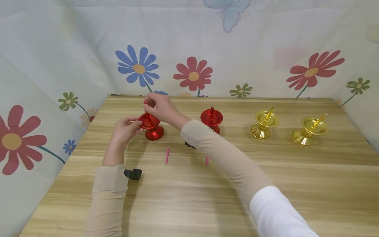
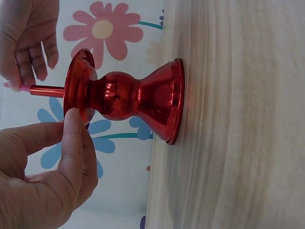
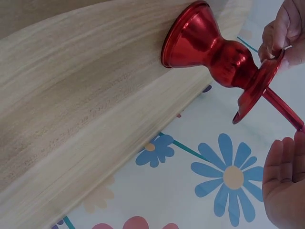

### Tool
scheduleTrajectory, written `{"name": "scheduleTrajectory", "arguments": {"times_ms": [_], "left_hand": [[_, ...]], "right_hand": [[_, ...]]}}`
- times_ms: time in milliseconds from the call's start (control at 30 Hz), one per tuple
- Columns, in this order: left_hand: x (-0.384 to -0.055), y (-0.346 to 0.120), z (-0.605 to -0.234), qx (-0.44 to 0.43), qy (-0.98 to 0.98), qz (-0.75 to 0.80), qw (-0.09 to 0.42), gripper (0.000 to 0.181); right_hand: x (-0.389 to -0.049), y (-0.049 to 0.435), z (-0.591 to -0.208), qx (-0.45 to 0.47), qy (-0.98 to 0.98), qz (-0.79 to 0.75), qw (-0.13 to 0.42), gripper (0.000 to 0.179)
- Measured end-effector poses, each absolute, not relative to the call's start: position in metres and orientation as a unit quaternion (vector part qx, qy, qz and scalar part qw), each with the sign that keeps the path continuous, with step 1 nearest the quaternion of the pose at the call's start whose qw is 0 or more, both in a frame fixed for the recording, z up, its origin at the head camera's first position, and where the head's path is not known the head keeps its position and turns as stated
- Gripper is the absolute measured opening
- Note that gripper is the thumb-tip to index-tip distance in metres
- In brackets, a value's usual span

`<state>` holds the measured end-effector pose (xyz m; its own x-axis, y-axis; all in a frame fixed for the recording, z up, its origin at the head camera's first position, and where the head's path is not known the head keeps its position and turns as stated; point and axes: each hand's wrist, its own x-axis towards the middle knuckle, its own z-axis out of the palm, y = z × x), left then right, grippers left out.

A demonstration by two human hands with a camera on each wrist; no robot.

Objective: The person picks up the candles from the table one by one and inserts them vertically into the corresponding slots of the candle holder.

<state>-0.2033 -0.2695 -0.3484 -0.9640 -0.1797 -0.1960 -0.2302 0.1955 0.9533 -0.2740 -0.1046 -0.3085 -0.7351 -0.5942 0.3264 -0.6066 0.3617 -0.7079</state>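
A shiny red candlestick (image 1: 154,132) stands on the table at the left, with a wide dish and a narrow upright tube. My left hand (image 1: 122,131) pinches the dish's rim between thumb and fingers, as the left wrist view shows. Over the same candlestick, my right hand (image 1: 161,107) pinches a thin pink candle (image 2: 25,88) at the open end of the tube (image 2: 46,90). The candle's lower end meets the tube's mouth, and the fingers partly cover the rest. In the right wrist view, the right fingers (image 3: 286,164) are right at the tube's tip.
A second red candlestick (image 1: 211,117) stands to the right, partly behind my right forearm. Two gold candlesticks (image 1: 265,123) are farther right, their tubes leaning. Two thin pink candles (image 1: 167,155) lie nearer me, one partly behind the right sleeve. A flowered cloth (image 1: 237,49) hangs behind the table.
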Motion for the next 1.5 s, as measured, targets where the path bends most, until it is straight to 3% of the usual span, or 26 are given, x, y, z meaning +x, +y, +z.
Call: {"name": "scheduleTrajectory", "arguments": {"times_ms": [667, 967, 1500], "left_hand": [[-0.199, -0.267, -0.339, -0.133, 0.766, 0.629, 0.012, 0.044], [-0.199, -0.271, -0.340, -0.128, 0.760, 0.637, 0.022, 0.048], [-0.192, -0.280, -0.327, -0.134, 0.765, 0.629, 0.012, 0.052]], "right_hand": [[-0.268, -0.108, -0.310, 0.349, -0.837, 0.422, 0.009, 0.008], [-0.266, -0.105, -0.308, 0.337, -0.847, 0.411, -0.014, 0.021], [-0.265, -0.087, -0.294, 0.323, -0.855, 0.404, -0.030, 0.025]]}}
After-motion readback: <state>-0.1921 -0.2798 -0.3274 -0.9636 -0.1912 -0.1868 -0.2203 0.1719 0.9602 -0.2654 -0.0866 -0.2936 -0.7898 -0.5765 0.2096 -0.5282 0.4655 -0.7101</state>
